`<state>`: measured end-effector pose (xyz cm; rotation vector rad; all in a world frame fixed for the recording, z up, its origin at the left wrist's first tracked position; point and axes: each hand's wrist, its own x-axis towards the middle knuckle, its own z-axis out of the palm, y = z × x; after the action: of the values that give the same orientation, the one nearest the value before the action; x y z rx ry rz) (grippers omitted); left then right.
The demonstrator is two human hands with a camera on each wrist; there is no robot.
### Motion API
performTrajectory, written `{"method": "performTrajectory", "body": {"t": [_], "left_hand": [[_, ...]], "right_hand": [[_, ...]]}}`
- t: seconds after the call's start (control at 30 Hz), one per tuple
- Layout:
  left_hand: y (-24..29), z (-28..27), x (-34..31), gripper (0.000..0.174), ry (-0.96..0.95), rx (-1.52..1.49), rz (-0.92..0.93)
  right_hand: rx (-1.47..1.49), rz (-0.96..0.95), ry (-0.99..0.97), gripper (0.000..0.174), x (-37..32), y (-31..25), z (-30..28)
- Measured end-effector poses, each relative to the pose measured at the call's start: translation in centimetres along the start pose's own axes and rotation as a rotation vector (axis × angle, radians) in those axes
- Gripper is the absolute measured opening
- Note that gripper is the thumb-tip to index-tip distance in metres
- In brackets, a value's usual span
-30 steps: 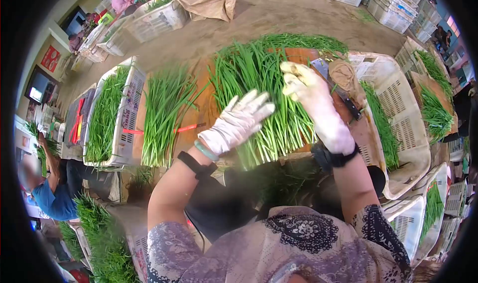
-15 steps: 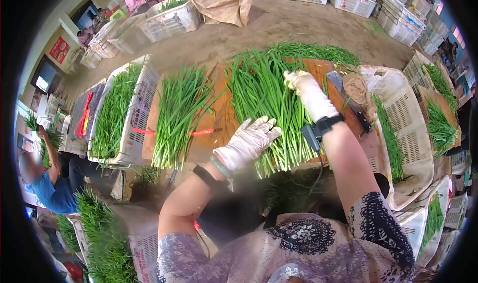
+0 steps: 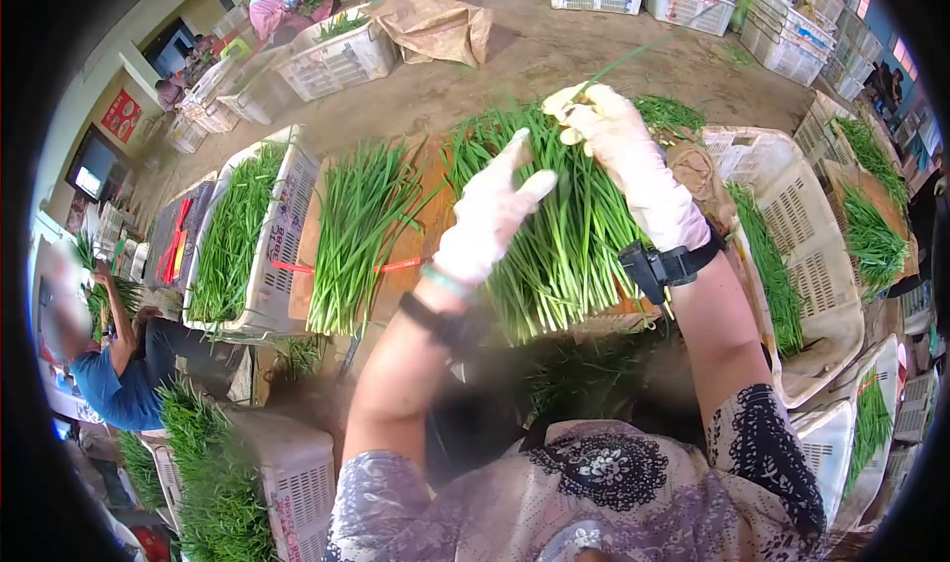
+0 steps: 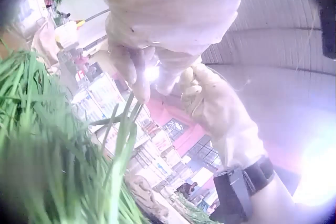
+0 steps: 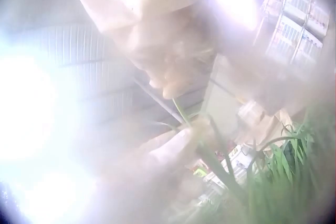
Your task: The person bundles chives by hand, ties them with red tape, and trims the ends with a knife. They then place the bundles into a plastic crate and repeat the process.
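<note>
A broad bunch of garlic chives (image 3: pixel 564 265) lies on a wooden board, stem ends toward the person. Both hands wear white gloves. My right hand (image 3: pixel 623 161) is raised over the leafy end with fingers curled, pinching a thin chive leaf (image 3: pixel 631 59) that sticks out to the upper right. My left hand (image 3: pixel 487 221) is above the bunch's left side, thumb and forefinger spread. In the left wrist view, chive leaves (image 4: pixel 122 145) rise to the left hand's fingertips. A smaller bunch of chives (image 3: pixel 361 235) lies left, over a red strip (image 3: pixel 401 265).
White crates of chives flank the board, one at left (image 3: pixel 282 221) and one at right (image 3: pixel 821 255). A brown cloth (image 3: pixel 696 171) sits by the board's right edge. Red strips (image 3: pixel 175 237) lie farther left. A person in blue (image 3: pixel 119 379) sits at left.
My right hand first reaches into the leaves, then lifts with a single leaf. My left hand, earlier flat on the bunch, has come up and turned with its fingers pointing away.
</note>
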<state>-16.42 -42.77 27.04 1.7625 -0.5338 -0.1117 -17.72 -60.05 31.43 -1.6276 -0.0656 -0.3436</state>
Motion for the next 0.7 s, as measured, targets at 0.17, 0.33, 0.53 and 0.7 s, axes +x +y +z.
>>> {"method": "performTrajectory", "body": {"t": [0.17,0.33,0.53,0.7], "left_hand": [[-2.5,3.2,3.8,0.017,-0.058,0.051,-0.119],[-5.9,3.3,4.9,0.011,-0.095,-0.144,-0.273],[-10.9,2.4,6.0,0.053,0.167,-0.356,-0.26],[-7.2,-3.9,3.5,0.066,0.285,0.075,-0.096]], "right_hand": [[-0.074,-0.079,-0.084,0.013,-1.1,-0.1,-0.8],[-0.001,-0.294,-0.019,0.014,-5.6,0.1,-0.4],[-0.063,-0.317,-0.065,0.024,-5.0,-5.5,-4.5],[-0.506,0.024,0.079,0.038,6.3,-1.8,-15.0]]}}
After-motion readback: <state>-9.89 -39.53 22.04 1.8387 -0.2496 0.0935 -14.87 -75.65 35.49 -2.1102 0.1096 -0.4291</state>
